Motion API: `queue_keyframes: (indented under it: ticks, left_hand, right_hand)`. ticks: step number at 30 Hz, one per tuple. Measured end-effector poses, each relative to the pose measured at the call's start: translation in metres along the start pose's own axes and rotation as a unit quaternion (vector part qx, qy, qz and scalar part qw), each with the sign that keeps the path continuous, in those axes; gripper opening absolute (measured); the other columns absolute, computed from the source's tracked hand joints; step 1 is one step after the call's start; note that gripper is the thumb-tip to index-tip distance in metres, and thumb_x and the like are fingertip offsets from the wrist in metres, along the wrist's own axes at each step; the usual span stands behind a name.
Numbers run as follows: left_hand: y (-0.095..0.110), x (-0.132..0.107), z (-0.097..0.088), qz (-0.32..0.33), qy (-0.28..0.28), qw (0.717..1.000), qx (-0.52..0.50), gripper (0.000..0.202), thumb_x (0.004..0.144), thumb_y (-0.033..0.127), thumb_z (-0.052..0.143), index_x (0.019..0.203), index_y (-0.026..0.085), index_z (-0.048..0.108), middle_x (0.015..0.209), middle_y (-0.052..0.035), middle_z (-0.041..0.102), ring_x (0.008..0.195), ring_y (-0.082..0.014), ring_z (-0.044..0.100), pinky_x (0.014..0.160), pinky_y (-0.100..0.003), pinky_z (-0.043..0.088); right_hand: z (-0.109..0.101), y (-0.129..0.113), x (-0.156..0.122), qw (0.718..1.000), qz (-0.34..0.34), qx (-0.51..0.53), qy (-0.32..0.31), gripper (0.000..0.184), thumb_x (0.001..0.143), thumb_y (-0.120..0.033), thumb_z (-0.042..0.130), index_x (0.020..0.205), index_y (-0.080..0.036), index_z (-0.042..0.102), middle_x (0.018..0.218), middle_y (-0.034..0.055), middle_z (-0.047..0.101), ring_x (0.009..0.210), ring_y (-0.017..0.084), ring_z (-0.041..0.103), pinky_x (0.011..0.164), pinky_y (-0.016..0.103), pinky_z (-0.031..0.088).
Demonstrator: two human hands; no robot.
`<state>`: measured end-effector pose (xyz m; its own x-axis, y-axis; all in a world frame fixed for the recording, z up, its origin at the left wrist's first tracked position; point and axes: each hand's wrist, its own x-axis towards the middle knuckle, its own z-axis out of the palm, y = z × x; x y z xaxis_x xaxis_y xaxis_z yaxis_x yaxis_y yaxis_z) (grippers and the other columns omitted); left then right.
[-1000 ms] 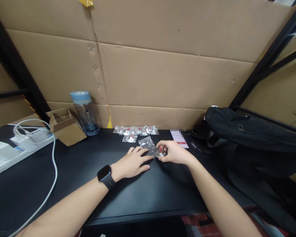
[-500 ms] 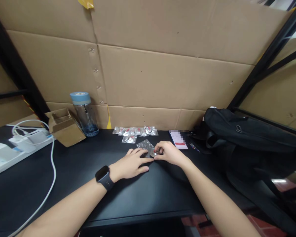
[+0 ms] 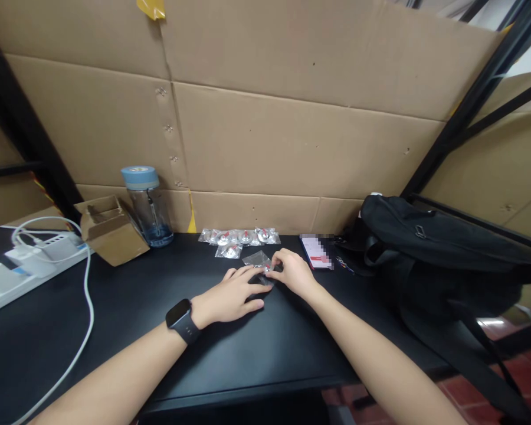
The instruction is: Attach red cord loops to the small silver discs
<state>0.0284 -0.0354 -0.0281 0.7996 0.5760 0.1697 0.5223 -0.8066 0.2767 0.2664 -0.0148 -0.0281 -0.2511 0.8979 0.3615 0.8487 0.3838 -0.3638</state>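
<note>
Right hand (image 3: 292, 274) has a small, narrow pinch going: thumb and fingertips on a shiny disc (image 3: 266, 270) with a bit of red on it, mostly hidden by the fingers. The disc sits right at the left fingertips. Left hand (image 3: 230, 298) is spread wide, palm down on the desk (image 3: 248, 354), fingertips at a clear bag (image 3: 257, 258). My guess is those flat fingers keep the flimsy plastic from sliding while the pinch leaves the disc's rim free. Can't tell if the disc is inside the bag or just on it, too small and covered.

Phone (image 3: 316, 252) lies flat just past the right hand, off to its right, probably there to be out of the way.

Straight out from the left hand there's one packet (image 3: 228, 251), then a row of packets (image 3: 246, 237) along the cardboard (image 3: 248, 153). They're clear too, with shiny round bits and some red inside. Lined up at the back, I'd say, to leave elbow room.

Farther left of the left hand: a blue-lidded bottle (image 3: 149, 209), bluish at the bottom (liquid or tint, dunno), and beside it a tilted box (image 3: 115, 236), contents not visible.
</note>
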Motion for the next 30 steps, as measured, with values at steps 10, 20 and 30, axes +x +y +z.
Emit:
queue_keyframes:
  ticks: [10, 20, 30]
  left_hand:
    - [0.004, 0.000, -0.007, 0.002, 0.005, 1.000, 0.009, 0.035, 0.099, 0.035, 0.051, 0.131, 0.043, 0.064, 0.156, -0.0033, 0.041, 0.144, -0.0355, 0.031, 0.111, -0.059, 0.031]
    - [-0.011, 0.009, -0.012, -0.053, 0.165, 0.985, -0.013, 0.047, 0.084, 0.011, 0.055, 0.129, 0.027, 0.053, 0.126, -0.0053, 0.064, 0.119, -0.0242, 0.057, 0.101, -0.040, 0.038]
    - [-0.024, 0.013, -0.008, -0.131, 0.168, 0.977, -0.025, 0.013, 0.092, 0.033, 0.060, 0.088, 0.025, 0.069, 0.098, -0.0002, 0.072, 0.102, -0.0229, 0.063, 0.093, -0.038, 0.037]
  right_hand:
    - [0.010, -0.005, 0.010, 0.998, 0.039, -0.007, 0.050, 0.020, 0.079, -0.025, 0.076, 0.087, -0.023, 0.058, 0.091, -0.0004, 0.061, 0.078, 0.016, 0.057, 0.065, 0.025, 0.037]
    - [-0.012, 0.024, 0.004, 0.972, -0.076, 0.209, -0.079, 0.026, 0.084, -0.011, 0.057, 0.108, -0.020, 0.064, 0.105, 0.0041, 0.063, 0.077, 0.012, 0.060, 0.071, 0.024, 0.047]
    - [-0.002, 0.013, 0.007, 0.977, -0.094, 0.186, -0.049, 0.006, 0.087, -0.021, 0.068, 0.083, -0.020, 0.073, 0.092, 0.0033, 0.065, 0.082, 0.015, 0.061, 0.078, 0.027, 0.048]
